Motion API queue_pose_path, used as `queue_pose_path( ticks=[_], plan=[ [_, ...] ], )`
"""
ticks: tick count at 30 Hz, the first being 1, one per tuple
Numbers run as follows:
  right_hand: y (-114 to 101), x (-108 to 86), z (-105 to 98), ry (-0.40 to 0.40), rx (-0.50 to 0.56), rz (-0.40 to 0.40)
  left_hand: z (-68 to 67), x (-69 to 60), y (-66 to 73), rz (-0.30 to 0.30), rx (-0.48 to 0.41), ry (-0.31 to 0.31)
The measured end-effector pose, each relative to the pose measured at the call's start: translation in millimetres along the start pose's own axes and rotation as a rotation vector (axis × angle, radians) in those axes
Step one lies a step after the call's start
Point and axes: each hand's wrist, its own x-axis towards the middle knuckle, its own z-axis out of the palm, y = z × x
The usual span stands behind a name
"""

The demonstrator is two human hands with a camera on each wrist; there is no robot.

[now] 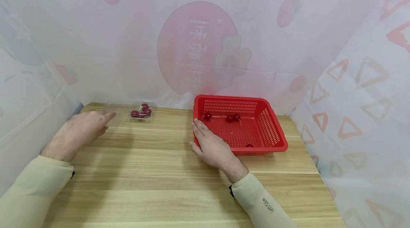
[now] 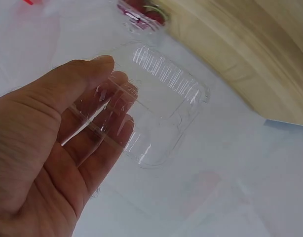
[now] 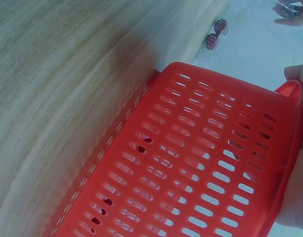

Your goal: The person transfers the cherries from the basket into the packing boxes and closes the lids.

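Your left hand [image 1: 84,128] pinches a clear, ribbed plastic shell [image 2: 164,106]; your right hand's fingers lie extended against the red, perforated plastic basket [image 1: 266,149]. Judged partway: round red cherries [image 1: 230,118] inside it, others left in the clear plastic box [image 1: 152,107] on the wooden tabletop [image 1: 153,181].

Clear plastic box [image 1: 152,106] at left and red rectangular plastic basket [image 1: 282,144] at right, both toward the far side of a light wooden table [image 1: 160,171].
Dark red round cherries [image 1: 145,107] lie in the box; left of it, the left hand [image 1: 80,126] holds a clear thin plastic shell [image 2: 161,113]. In the basket, three dark red stemmed cherries [image 1: 230,118] lie toward the back, a fourth cherry [image 1: 249,146] by the near wall. The right hand [image 1: 211,148] rests on the basket's left rim. Behind the table stands a pale printed sheet [image 1: 134,43].
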Motion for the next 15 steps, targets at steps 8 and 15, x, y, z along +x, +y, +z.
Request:
queue_pose_path(
  ticks=[8,15],
  plan=[
    [-0.6,-0.8,-1.5,0.003,0.006,-0.004,-12.6,3.1,26.7,0.006,0.001,0.036],
    [-0.1,-0.6,-0.8,0.000,0.023,0.001,-15.8,8.4,54.7,0.033,-0.005,0.120]
  ],
)
